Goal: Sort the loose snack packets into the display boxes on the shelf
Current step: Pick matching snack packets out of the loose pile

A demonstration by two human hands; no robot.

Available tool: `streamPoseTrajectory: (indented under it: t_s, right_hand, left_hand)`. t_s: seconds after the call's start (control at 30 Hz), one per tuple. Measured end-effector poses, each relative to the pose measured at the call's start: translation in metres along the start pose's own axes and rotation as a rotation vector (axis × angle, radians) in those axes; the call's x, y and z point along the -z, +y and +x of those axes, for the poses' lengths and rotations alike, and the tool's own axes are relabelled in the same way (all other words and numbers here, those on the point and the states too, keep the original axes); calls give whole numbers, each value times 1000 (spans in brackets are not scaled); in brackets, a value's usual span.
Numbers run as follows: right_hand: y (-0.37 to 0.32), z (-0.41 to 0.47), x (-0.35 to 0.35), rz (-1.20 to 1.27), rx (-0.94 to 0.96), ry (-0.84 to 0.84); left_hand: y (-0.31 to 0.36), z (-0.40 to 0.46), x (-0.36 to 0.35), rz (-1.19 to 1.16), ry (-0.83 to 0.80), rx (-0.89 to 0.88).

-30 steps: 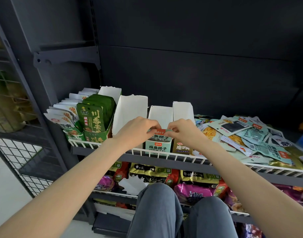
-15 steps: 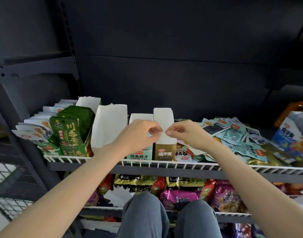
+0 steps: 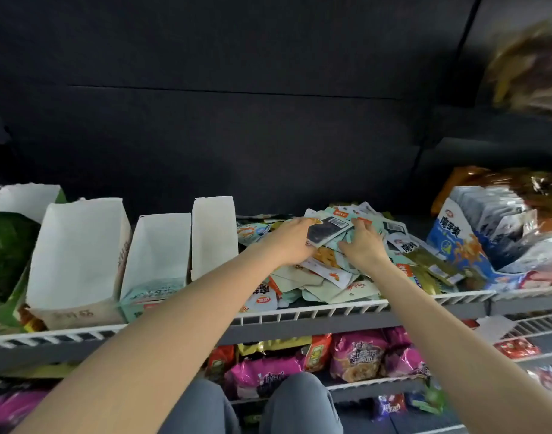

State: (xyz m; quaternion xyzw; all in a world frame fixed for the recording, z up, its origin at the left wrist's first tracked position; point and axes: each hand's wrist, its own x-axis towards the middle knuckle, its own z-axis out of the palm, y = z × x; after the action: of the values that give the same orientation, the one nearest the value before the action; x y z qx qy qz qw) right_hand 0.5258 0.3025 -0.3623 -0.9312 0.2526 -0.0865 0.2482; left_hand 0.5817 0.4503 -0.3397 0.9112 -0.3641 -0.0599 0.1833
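Between the two hands, on top of the heap of loose snack packets (image 3: 324,277), lies one dark packet (image 3: 326,233) with a white barcode label. The left hand (image 3: 288,242) is on its left edge and the fingers reach over it, so it seems to grasp this packet, though the fingertips are hidden. The right hand (image 3: 362,245) rests on the heap just right of the same packet; its fingers are spread and a little bent, pressing on pale green packets, and I cannot tell if they pinch any of them. The heap goes under both hands and also in front of them, down to the white wire rail (image 3: 331,311) of the shelf.

Left of the left hand stand three white display boxes: a narrow one (image 3: 213,236) just beside the wrist, then a second one (image 3: 157,255), then a wide one (image 3: 77,255) further left. A green box (image 3: 5,255) is at the far left. Right of the right hand, near the heap, a blue display box (image 3: 465,245) holds upright grey packets. Below the forearms, pink and purple bags (image 3: 356,355) lie on a lower shelf.
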Motion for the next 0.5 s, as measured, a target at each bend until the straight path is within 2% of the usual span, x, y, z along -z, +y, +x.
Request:
streamPoseTrajectory:
  t_s: [0.13,0.2,0.37,0.5]
  right_hand:
    - [17,20,-4,28,-165,-108]
    - [21,28,-5,53,-201,-77]
    - [25,39,6,214,-340,28]
    - [28,35,8,299,-350,53]
  left_hand:
    - [-8,24,-17,-13,-143,37]
    - [-11,32,-26,34,-193,69]
    - [-10,39,-33,108,-112,86]
    - [-6,37,-35,103,-91,113]
